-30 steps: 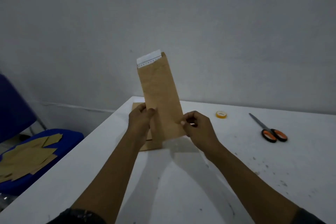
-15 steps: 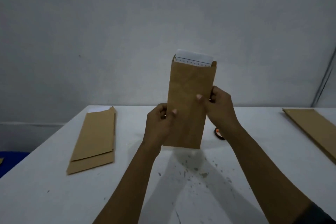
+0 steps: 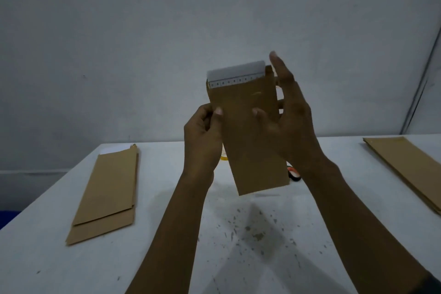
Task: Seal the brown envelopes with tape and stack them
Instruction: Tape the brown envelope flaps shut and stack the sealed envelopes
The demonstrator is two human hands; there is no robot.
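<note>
Envelope (image 3: 248,131) held upright above the table (image 3: 167,258), white flap still unsealed. Left hand (image 3: 202,136) keeps pinching its edge; right hand (image 3: 290,124) has opened since half a second ago, fingers straight, thumb seemingly touching paper. Likely reaching to fold the flap.

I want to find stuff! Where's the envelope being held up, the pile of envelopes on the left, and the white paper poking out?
held envelope (image 3: 253,141), head view, middle of its brown face
left pile (image 3: 108,188), head view, top envelope's middle
white paper (image 3: 236,71), head view, strip above the envelope's mouth
</note>
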